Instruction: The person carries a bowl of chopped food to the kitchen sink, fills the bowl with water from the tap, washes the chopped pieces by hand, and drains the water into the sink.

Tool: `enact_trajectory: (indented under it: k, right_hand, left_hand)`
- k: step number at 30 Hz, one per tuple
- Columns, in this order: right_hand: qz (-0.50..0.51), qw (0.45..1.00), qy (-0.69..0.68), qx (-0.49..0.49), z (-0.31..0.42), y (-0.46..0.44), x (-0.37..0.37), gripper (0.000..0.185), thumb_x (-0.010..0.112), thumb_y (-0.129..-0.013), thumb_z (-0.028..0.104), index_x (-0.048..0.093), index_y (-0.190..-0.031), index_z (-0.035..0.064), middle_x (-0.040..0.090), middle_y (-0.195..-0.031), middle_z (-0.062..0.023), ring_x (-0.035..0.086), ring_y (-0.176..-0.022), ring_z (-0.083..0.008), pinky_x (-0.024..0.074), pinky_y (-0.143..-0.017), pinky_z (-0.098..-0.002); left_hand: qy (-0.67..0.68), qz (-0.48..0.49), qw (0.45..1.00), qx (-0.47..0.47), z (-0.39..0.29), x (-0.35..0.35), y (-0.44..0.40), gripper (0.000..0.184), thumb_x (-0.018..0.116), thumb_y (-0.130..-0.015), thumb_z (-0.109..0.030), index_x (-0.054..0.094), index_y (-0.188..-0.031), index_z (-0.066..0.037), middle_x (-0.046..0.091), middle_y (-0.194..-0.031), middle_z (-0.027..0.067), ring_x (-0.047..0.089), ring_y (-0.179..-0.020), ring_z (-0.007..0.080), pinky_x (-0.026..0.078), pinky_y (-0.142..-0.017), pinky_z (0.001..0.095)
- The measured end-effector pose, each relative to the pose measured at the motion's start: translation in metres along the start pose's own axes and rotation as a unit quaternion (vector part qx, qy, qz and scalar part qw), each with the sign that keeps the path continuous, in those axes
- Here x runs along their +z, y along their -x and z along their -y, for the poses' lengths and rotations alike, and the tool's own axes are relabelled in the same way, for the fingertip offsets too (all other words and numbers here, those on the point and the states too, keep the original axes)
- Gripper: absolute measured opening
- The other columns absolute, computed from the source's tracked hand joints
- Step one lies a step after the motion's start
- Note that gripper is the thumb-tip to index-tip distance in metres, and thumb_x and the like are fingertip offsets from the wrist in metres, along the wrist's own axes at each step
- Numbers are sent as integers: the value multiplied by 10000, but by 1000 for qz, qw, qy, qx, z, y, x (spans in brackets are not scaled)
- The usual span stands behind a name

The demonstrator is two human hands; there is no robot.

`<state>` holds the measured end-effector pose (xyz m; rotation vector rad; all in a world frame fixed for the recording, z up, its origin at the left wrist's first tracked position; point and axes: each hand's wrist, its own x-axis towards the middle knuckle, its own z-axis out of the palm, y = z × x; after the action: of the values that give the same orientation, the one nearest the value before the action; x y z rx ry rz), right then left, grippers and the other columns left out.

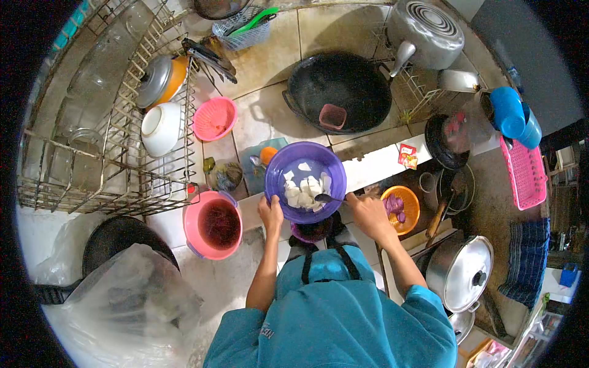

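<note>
A purple bowl point(280, 161) holds several white chunks point(305, 191) that look like tofu, gathered mostly toward its near side. My left hand point(270, 213) is closed on the bowl's lower left rim. In my right hand point(369, 214), at the bowl's right, is a spoon point(327, 198) whose dark end reaches in among the chunks. Just right of that hand sits an orange basket point(410, 231) with peeled shallots point(396, 207). Below the bowl, partly hidden, is another purple container point(311, 232).
To the left stand a pink bucket point(192, 227) of dark reddish liquid and a wire dish rack point(110, 144). A black wok point(339, 80) and pink strainer point(215, 119) lie beyond the bowl. A lidded pot point(451, 270) is at right, a plastic bag point(126, 306) lower left.
</note>
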<state>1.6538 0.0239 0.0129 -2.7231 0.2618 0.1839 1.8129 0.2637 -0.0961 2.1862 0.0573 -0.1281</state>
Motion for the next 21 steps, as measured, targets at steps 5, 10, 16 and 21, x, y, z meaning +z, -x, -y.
enact_trajectory:
  k: [5, 10, 16, 21]
  right_hand:
    - [-13, 999, -6, -36, 5, -8, 23, 261, 575, -749, 35, 563, -1009, 40, 649, -724, -167, 669, -707, -334, 538, -615, -445]
    - [-68, 996, -17, -60, 10, -24, 34, 266, 590, -721, 25, 572, -986, 40, 644, -716, -146, 656, -695, -321, 527, -645, -428]
    - [-130, 988, -44, -72, 19, -44, 33, 197, 567, -708, -8, 567, -901, 33, 611, -692, -166, 626, -683, -348, 506, -624, -434]
    - [-117, 990, -60, -40, 17, -49, 28, 276, 590, -710, 4, 576, -986, 21, 638, -764, -172, 643, -725, -347, 521, -652, -446]
  left_hand:
    - [21, 14, 999, 24, -12, -6, 4, 239, 549, -808, -78, 661, -978, 46, 673, -871, 197, 645, -796, 321, 477, -759, 407]
    - [24, 5, 999, 31, 1, -1, 1, 239, 553, -827, -97, 662, -991, 38, 668, -865, 145, 618, -790, 254, 471, -757, 379]
    - [41, 20, 999, 18, -13, -6, 4, 254, 548, -846, -94, 658, -1042, 25, 668, -897, 103, 605, -819, 210, 471, -776, 358]
    - [47, 18, 998, 36, 0, -4, 1, 258, 543, -856, -80, 652, -1064, 26, 672, -907, 92, 612, -820, 203, 479, -779, 349]
